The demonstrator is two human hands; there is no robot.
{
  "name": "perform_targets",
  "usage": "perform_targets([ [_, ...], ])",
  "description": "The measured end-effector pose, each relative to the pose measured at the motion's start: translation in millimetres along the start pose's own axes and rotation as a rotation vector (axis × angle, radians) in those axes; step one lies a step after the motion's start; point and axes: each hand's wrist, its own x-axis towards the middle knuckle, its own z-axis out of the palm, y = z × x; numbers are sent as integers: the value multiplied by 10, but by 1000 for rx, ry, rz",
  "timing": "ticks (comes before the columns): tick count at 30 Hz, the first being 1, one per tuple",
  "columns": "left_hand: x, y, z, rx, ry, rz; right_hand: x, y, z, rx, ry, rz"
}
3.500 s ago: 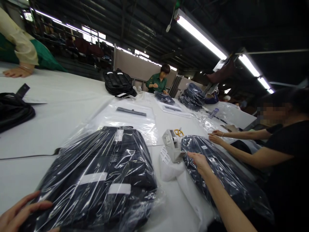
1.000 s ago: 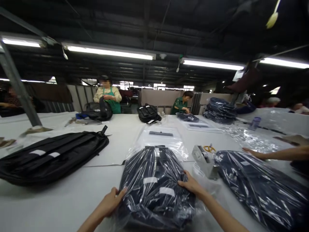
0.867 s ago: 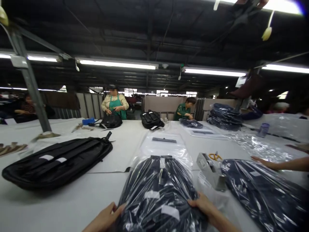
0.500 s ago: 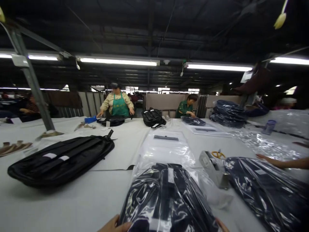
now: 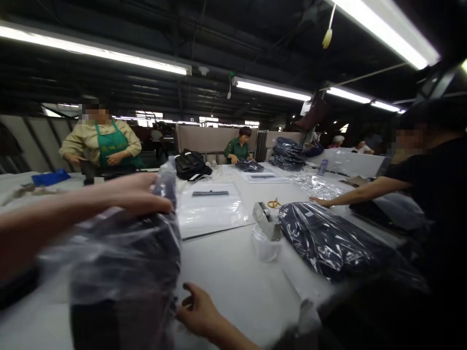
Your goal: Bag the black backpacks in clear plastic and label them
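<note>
A dark backpack in clear plastic (image 5: pixel 124 262) stands raised on its edge at the left of the view, blurred by motion. My left hand (image 5: pixel 142 194) grips the upper end of it, fingers wrapped over the plastic. My right hand (image 5: pixel 199 308) is low in the middle, beside the bag's right side, its thumb and fingers apart in a curve. Whether its fingertips touch the plastic is hard to tell. A tape dispenser (image 5: pixel 268 221) sits to the right, above a crumpled piece of clear plastic (image 5: pixel 266 245).
Another bagged backpack (image 5: pixel 324 238) lies at the right, near a co-worker's hand (image 5: pixel 321 201). Flat plastic bags (image 5: pixel 211 209) lie ahead. Farther off are a black backpack (image 5: pixel 191 164), stacked bagged backpacks (image 5: pixel 287 153), yellow-handled scissors (image 5: pixel 273 203) and two people across the table.
The bagged backpack has been lifted from lying flat and turned up on the left. My left hand has moved up over its top; my right hand has come off its side. The view has swung right.
</note>
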Motion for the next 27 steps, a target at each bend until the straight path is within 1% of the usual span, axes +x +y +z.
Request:
perform_targets([
  [1, 24, 148, 193, 50, -69, 42, -51, -92, -202, -150, 85, -86],
  [2, 19, 269, 456, 57, -120, 71, -130, -197, -503, -296, 211, -164],
  [3, -15, 369, 778, 36, -153, 97, -230, -306, -875, -347, 325, -177],
  [5, -161, 531, 1524, -23, -242, 141, -462, -484, -1685, -428, 563, -164],
  [6, -268, 599, 1909, -52, -284, 155, -576, -527, -2052, -476, 668, -135],
  [7, -394, 656, 2276, -83, -338, 161, -679, -526, -2357, -518, 740, -95],
  [8, -530, 697, 2611, -114, -385, 160, -761, -479, -2586, -587, 781, -40],
  [9, -668, 719, 2902, -148, -428, 172, -817, -388, -2734, -668, 789, 21],
  [10, -797, 717, 3141, -173, -452, 184, -846, -265, -2807, -745, 771, 74],
  [11, -907, 692, 3327, -207, -467, 202, -849, -124, -2820, -818, 739, 116],
  [12, -992, 648, 3460, -278, -476, 220, -830, 14, -2790, -886, 708, 145],
  [13, -1045, 593, 3546, -383, -488, 209, -794, 133, -2738, -942, 687, 161],
  [15, -1050, 483, 3608, -644, -520, 116, -701, 264, -2631, -1039, 688, 178],
  [16, -1005, 445, 3604, -755, -538, 44, -659, 271, -2599, -1075, 705, 191],
  [18, -844, 427, 3575, -877, -580, -110, -613, 204, -2578, -1131, 765, 196],
  [19, -743, 448, 3564, -893, -601, -171, -618, 157, -2572, -1163, 796, 166],
  [21, -536, 534, 3568, -963, -696, -321, -682, 105, -2514, -1257, 813, 35],
  [22, -444, 588, 3583, -1036, -756, -403, -735, 116, -2451, -1302, 785, -54],
  [24, -302, 680, 3630, -1196, -837, -515, -861, 203, -2281, -1330, 651, -244],
  [25, -255, 710, 3654, -1261, -850, -536, -925, 261, -2204, -1296, 558, -318],
  [26, -224, 724, 3673, -1305, -847, -527, -984, 311, -2156, -1221, 478, -361],
  [27, -207, 724, 3686, -1320, -840, -499, -1034, 343, -2149, -1112, 434, -358],
])
